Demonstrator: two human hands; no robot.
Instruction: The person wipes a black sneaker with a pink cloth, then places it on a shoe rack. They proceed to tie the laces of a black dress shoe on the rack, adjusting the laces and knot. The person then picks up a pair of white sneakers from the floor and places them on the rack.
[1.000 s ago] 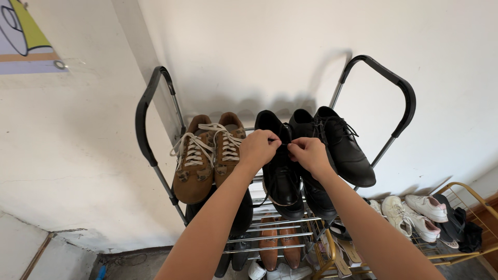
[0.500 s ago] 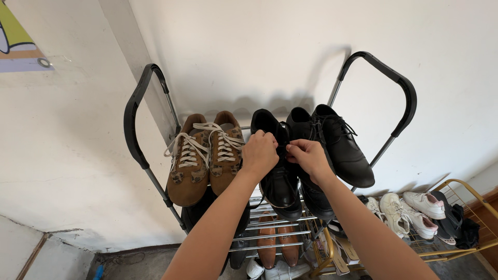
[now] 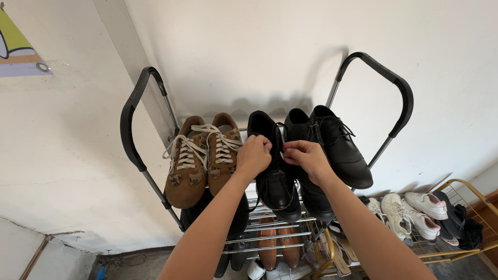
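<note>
Looking from the left: a corner of a poster [image 3: 18,49] with yellow and lilac parts hung on the white wall [image 3: 249,46].
Rack: a metal shoe rack [image 3: 136,111] with black curved handles stood against the wall; its top shelf carried all the shoes named below.
Brown pair: two brown suede shoes [image 3: 199,158] with cream laces lay side by side at the left end of the top shelf, toes toward the camera.
Left hand: the left hand [image 3: 254,154] was over the throat of a black leather shoe [image 3: 275,181], just beside the brown pair; its fingers [image 3: 262,142] were curled and pressed together, pinching the black lace [image 3: 280,141] of this shoe.
Black leather shoe: it rested on the top shelf, in the middle, toe pointing down toward the camera.
Right hand: the right hand [image 3: 307,158] was near the left one, almost touching; its fingers [image 3: 288,149] were bent and closed on the other part of the same lace.
Other black shoes: two more black lace shoes [image 3: 337,150] stood to the right, one partly hidden behind the right hand.
Lower shelves: brown dress shoes [image 3: 279,243] and dark shoes were visible under the arms.
Far right: a low gold wire rack [image 3: 469,192] held white sneakers [image 3: 410,212] and dark items.
</note>
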